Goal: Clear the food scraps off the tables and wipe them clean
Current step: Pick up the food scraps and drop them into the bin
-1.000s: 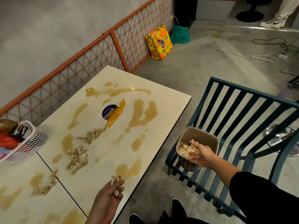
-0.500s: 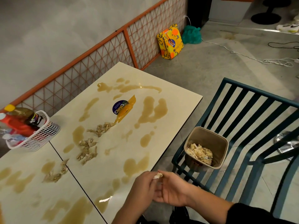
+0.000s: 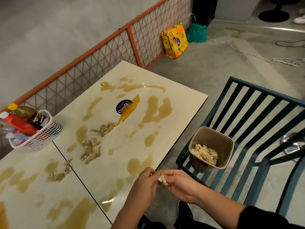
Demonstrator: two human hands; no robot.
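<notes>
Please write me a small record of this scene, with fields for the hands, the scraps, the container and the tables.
hands: left hand and right hand together pinch one scrap at the table edge
loose scraps: three piles on the tables
container: on the chair, partly filled with scraps
spills: brown, on both tables, not yet wiped
basket: holds bottles, by the fence

A fence [image 3: 99,52] walls off the worktop's [image 3: 186,98] far side, and a basket [image 3: 41,138] of bottles stands at its left. Scrap piles [image 3: 90,149] and a wrapper [image 3: 130,108] lie flat mid-surface, reachable from above. Off the near edge, the bin [image 3: 212,138] sits open-topped on the chair [image 3: 264,90].
</notes>
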